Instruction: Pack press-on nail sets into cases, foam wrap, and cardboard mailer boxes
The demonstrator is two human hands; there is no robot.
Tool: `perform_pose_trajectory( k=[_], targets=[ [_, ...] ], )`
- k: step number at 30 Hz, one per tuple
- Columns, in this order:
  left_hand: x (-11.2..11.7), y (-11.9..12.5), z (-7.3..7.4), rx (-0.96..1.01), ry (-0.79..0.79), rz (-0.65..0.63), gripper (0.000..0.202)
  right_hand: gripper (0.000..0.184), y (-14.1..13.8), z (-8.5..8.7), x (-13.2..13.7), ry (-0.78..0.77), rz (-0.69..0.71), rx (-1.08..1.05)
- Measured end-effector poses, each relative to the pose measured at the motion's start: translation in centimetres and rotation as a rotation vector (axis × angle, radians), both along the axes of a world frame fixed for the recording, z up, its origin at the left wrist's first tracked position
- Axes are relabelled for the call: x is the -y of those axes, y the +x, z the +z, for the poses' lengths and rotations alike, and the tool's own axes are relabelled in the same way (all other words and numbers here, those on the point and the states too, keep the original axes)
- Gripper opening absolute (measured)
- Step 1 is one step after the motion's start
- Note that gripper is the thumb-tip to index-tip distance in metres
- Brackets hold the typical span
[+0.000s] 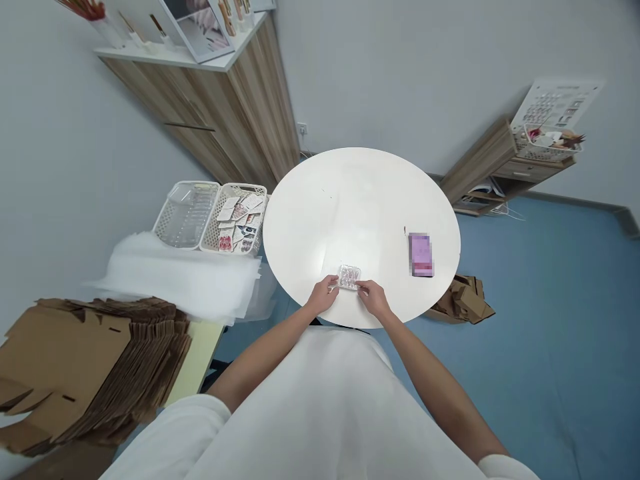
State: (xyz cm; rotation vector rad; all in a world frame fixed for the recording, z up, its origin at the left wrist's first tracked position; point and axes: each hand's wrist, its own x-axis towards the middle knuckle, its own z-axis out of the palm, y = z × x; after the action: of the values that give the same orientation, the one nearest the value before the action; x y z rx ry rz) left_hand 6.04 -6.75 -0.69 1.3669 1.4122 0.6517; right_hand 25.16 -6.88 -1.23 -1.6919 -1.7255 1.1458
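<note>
Pinched at both short ends by closed fingers of left hand (321,295) and right hand (374,298) (equally near): clear tray (349,276), lengthwise side to side, at the bench (360,193) edge.

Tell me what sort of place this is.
Probably a small packing workroom: a stack of flattened cardboard boxes, foam sheets and white baskets of small carded items beside a round table, where the left hand and right hand hold a clear tray.
</note>
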Motion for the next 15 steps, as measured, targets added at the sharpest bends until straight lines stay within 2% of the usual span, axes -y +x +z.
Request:
perform_pose_trajectory(
  k=[4, 10, 15],
  targets=[
    [1.0, 1.0, -0.3, -0.133, 0.001, 0.001, 0.037, 0.037, 0.6, -0.6, 0.6, 0.04, 0.104, 0.092],
    [1.5, 1.2, 0.1, -0.331, 0.047, -0.104, 0.043, 0.043, 0.9, -1.2, 1.5, 0.181, 0.201, 0.238],
    [1.8, 0.4, 0.1, -0.425, 0.177, -0.191, 0.043, 0.03, 1.3, -1.2, 3.2, 0.28, 0.304, 0.34]
  ],
)
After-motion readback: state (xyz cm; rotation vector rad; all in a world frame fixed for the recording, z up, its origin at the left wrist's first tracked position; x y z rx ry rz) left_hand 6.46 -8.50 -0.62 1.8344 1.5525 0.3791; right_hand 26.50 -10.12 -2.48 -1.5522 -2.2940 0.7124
